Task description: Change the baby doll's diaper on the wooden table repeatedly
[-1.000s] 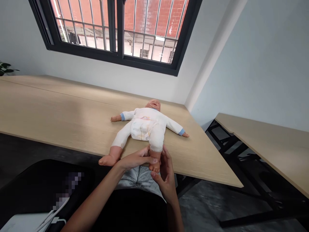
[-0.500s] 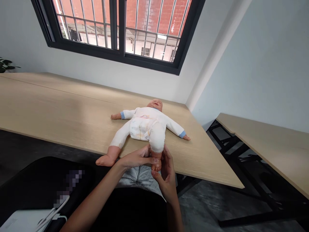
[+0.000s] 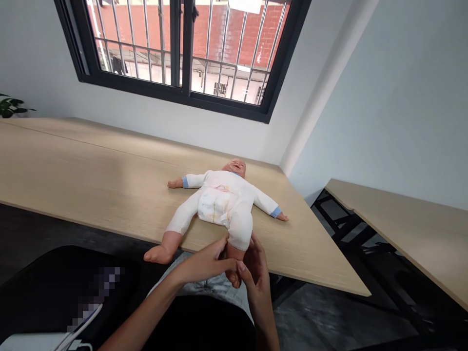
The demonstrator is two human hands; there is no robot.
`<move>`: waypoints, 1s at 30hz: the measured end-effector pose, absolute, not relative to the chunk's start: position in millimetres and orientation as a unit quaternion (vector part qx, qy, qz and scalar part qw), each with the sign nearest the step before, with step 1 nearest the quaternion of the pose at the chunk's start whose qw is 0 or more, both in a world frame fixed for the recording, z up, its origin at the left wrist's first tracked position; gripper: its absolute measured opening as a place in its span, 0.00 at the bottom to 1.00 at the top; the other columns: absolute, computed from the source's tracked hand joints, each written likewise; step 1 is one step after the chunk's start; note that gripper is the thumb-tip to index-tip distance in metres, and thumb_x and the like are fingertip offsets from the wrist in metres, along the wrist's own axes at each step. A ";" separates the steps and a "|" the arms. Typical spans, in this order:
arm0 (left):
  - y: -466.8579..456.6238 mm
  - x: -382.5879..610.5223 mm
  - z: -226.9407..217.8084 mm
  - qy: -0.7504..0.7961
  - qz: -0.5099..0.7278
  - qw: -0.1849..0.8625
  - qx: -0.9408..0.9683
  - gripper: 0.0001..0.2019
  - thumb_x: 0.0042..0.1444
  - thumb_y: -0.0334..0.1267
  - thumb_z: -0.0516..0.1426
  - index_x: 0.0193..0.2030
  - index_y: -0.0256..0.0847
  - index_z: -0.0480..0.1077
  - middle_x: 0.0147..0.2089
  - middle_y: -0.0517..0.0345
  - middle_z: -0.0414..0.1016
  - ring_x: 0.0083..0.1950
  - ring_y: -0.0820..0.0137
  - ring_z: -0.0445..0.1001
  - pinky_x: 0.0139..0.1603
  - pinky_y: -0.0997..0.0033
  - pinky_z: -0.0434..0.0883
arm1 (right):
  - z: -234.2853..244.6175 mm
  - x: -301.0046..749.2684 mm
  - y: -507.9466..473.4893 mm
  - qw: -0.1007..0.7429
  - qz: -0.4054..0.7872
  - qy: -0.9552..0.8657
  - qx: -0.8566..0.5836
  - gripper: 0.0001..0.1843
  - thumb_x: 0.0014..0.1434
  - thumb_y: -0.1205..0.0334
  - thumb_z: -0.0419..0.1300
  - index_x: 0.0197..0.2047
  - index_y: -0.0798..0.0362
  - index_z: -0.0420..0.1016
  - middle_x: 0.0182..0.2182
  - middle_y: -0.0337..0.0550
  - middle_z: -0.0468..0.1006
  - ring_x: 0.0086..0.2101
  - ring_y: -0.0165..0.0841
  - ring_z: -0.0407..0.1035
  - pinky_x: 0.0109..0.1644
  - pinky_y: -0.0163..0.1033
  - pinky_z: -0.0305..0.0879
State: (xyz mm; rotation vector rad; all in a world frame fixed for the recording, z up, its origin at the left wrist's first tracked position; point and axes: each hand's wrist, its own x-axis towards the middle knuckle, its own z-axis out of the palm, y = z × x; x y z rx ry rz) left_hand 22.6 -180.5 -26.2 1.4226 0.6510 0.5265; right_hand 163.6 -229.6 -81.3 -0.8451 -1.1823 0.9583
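A baby doll in a white romper with blue cuffs and a diaper lies on its back on a pale wood table. Its arms are spread, and its legs reach the table's near edge. My left hand wraps the doll's lower leg from the left. My right hand cups the same leg from below, near the foot. The fingers of both hands meet around it and partly hide the foot. The doll's other foot rests at the edge, untouched.
A second wood table stands to the right, with black metal legs beneath it. A barred window is set in the wall behind. A potted plant shows at far left. Dark fabric and a white device lie at lower left.
My hands and the held foot sit lower in the view, nearer me. The whole scene has also shifted slightly down and the view has tilted. The grip on the leg stays.
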 end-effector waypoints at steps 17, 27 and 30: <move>-221.0 22.5 -40.1 0.385 0.234 0.558 0.696 0.20 0.62 0.56 0.45 0.46 0.40 0.59 0.39 0.57 0.77 0.40 0.69 0.73 0.44 0.71 0.65 | -74.9 173.3 -240.0 0.534 0.339 -0.540 -0.555 0.30 0.61 0.46 0.53 0.61 0.55 0.60 0.45 0.48 0.76 0.44 0.35 0.72 0.50 0.38 0.66; -231.1 2.6 -41.3 0.439 0.183 0.504 0.721 0.33 0.62 0.58 0.43 0.68 0.42 0.49 0.45 0.52 0.76 0.46 0.63 0.72 0.51 0.66 0.63 | -82.5 189.0 -236.5 0.477 0.351 -0.565 -0.574 0.30 0.61 0.45 0.54 0.60 0.52 0.59 0.48 0.45 0.75 0.47 0.34 0.71 0.55 0.39 0.64; -237.4 -14.3 -27.3 0.411 0.181 0.463 0.764 0.25 0.62 0.55 0.47 0.63 0.53 0.60 0.50 0.57 0.75 0.49 0.63 0.72 0.52 0.66 0.64 | -83.4 191.8 -236.3 0.474 0.339 -0.571 -0.578 0.29 0.60 0.45 0.54 0.59 0.52 0.62 0.48 0.46 0.75 0.47 0.35 0.71 0.54 0.41 0.65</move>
